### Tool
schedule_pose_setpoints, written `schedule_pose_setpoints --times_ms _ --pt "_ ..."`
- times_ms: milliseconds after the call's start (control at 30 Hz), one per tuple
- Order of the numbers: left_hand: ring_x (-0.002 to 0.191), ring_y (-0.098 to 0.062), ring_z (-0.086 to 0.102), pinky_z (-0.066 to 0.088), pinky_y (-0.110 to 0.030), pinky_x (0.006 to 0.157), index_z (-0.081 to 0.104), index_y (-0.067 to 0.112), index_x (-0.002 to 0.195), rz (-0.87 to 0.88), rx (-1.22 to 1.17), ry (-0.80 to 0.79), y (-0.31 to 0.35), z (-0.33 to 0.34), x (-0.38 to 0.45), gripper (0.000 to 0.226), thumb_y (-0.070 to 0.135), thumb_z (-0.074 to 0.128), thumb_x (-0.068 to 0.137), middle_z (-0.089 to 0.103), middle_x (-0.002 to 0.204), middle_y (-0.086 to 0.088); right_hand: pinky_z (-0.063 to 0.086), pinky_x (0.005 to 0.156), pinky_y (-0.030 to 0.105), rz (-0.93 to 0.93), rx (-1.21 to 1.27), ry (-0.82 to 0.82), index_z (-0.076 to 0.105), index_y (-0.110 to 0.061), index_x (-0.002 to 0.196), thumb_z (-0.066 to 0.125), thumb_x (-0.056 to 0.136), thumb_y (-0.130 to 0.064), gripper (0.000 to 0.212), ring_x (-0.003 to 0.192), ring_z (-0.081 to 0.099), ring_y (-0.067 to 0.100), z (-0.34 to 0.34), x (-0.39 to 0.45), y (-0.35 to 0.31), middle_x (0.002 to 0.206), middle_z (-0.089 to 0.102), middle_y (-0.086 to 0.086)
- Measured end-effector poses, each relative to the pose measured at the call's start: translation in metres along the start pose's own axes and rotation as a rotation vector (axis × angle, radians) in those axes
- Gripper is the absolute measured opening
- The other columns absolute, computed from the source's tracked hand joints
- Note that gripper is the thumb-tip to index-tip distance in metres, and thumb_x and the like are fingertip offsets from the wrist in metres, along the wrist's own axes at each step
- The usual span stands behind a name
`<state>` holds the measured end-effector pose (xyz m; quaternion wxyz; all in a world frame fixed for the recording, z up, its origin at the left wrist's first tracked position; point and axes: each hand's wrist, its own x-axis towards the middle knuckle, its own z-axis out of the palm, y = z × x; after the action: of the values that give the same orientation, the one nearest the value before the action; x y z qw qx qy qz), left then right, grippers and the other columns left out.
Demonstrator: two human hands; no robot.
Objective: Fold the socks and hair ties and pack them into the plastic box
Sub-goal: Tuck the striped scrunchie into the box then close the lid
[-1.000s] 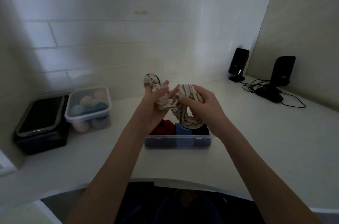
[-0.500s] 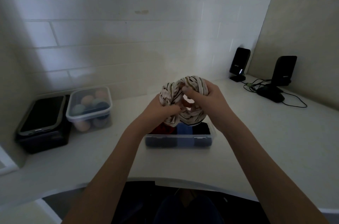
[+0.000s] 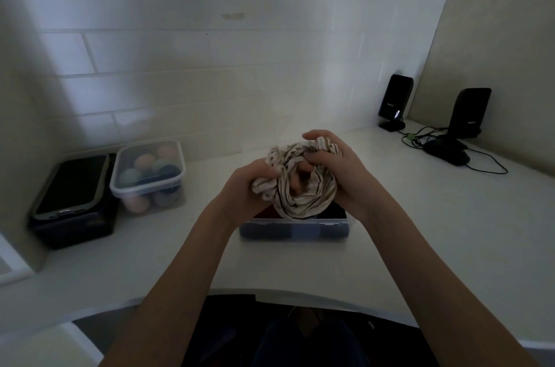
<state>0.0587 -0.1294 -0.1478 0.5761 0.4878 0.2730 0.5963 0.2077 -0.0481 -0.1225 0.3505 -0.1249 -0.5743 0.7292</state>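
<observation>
Both hands hold a cream sock with dark stripes point(image 3: 295, 201), bunched into a loose ring above the plastic box point(image 3: 294, 231). My left hand point(image 3: 249, 186) grips its left side, fingers curled into the cloth. Gripping the right and top edge is my right hand point(image 3: 339, 168), with some fingers tucked inside the ring. The clear box stands on the white desk just below the sock. Red, blue and dark folded items show inside it, mostly hidden by the sock and hands.
A lidded clear tub of coloured balls point(image 3: 148, 176) and a black box with a dark lid point(image 3: 72, 201) stand at the left by the wall. Two black speakers point(image 3: 395, 101) point(image 3: 468, 114), a mouse point(image 3: 447, 153) and cables lie at the right.
The sock was stretched between the hands, then turned over itself into a ring. Both hands and the sock have come lower, closer to the box.
</observation>
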Motion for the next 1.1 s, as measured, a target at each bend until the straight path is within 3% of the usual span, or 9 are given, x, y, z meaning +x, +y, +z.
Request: schedule_pose_setpoints --times_ms 133,267,400,467,567,633,700,900,1100 --pt "0.069 -0.010 0.061 0.051 -0.023 0.064 0.057 0.010 0.092 0.115 -0.144 -0.009 -0.002 -0.003 0.001 0.029 0.011 0.072 0.066 0.062 0.072 0.001 0.052 0.054 0.026 0.014 0.388 0.149 0.052 -0.016 0.098 0.045 0.080 0.013 0.035 0.056 0.058 0.020 -0.004 0.004 0.001 0.074 0.060 0.011" --pt "0.056 -0.004 0.051 0.047 -0.019 0.057 0.064 0.012 0.091 0.115 -0.219 0.153 -0.003 -0.004 0.004 0.020 0.003 0.058 0.075 0.053 0.067 0.004 0.053 0.052 0.027 -0.089 0.359 0.209 0.056 -0.021 0.098 0.046 0.078 0.017 0.044 0.059 0.060 0.020 -0.008 0.005 0.007 0.072 0.058 0.010" --pt "0.066 -0.014 0.064 0.053 -0.027 0.058 0.052 0.007 0.108 0.048 -0.001 0.420 -0.005 -0.002 0.010 0.036 -0.005 0.057 0.074 0.066 0.083 -0.006 0.057 0.055 0.031 -0.218 -0.185 0.280 0.073 -0.019 0.079 0.055 0.078 0.012 0.037 0.066 0.066 0.019 -0.018 -0.003 0.010 0.084 0.064 0.004" --pt "0.072 -0.017 0.069 0.055 -0.029 0.060 0.051 0.016 0.109 0.028 0.171 0.561 -0.010 0.000 0.012 0.039 -0.005 0.058 0.078 0.068 0.096 -0.010 0.059 0.067 0.040 -0.255 -0.480 0.276 0.075 -0.016 0.078 0.056 0.077 0.013 0.035 0.085 0.066 0.029 -0.023 -0.007 0.010 0.091 0.065 0.011" --pt "0.084 -0.021 0.067 0.054 -0.031 0.068 0.050 0.031 0.097 0.095 0.539 0.641 -0.014 0.001 0.011 0.033 0.006 0.063 0.081 0.060 0.113 -0.010 0.050 0.080 0.028 -0.233 -0.917 0.193 0.075 -0.024 0.090 0.056 0.074 0.009 0.042 0.100 0.055 0.020 -0.028 -0.010 0.010 0.101 0.057 0.010" --pt "0.087 -0.026 0.065 0.054 -0.035 0.071 0.047 0.036 0.092 0.144 0.737 0.578 -0.011 0.000 0.012 0.035 0.008 0.064 0.081 0.057 0.114 -0.005 0.041 0.079 0.009 -0.187 -1.065 0.147 0.073 -0.028 0.094 0.058 0.074 0.006 0.042 0.096 0.051 0.011 -0.030 -0.011 0.007 0.102 0.053 0.003" --pt "0.093 -0.031 0.063 0.053 -0.037 0.072 0.045 0.038 0.091 0.165 0.852 0.462 -0.009 -0.003 0.013 0.039 0.006 0.065 0.079 0.052 0.115 -0.003 0.036 0.073 0.003 -0.146 -1.177 0.106 0.073 -0.028 0.097 0.060 0.073 0.002 0.040 0.092 0.047 0.007 -0.032 -0.009 0.001 0.101 0.050 -0.001" --pt "0.107 -0.010 0.049 0.044 -0.016 0.090 0.056 0.035 0.100 0.180 1.285 0.152 -0.003 -0.009 0.011 0.041 0.007 0.071 0.074 0.047 0.115 0.002 0.039 0.080 0.023 0.058 -1.461 -0.148 0.065 -0.029 0.115 0.067 0.076 -0.013 0.042 0.091 0.047 0.011 -0.046 -0.007 0.000 0.112 0.056 0.001" --pt "0.109 -0.018 0.047 0.043 -0.034 0.093 0.064 0.026 0.115 -0.019 1.719 -0.003 -0.003 -0.013 0.012 0.039 0.019 0.072 0.077 0.052 0.123 0.002 0.028 0.081 0.037 0.130 -1.818 -0.156 0.058 -0.042 0.113 0.065 0.076 -0.041 0.038 0.110 0.046 0.019 -0.047 0.000 0.007 0.117 0.058 -0.009"
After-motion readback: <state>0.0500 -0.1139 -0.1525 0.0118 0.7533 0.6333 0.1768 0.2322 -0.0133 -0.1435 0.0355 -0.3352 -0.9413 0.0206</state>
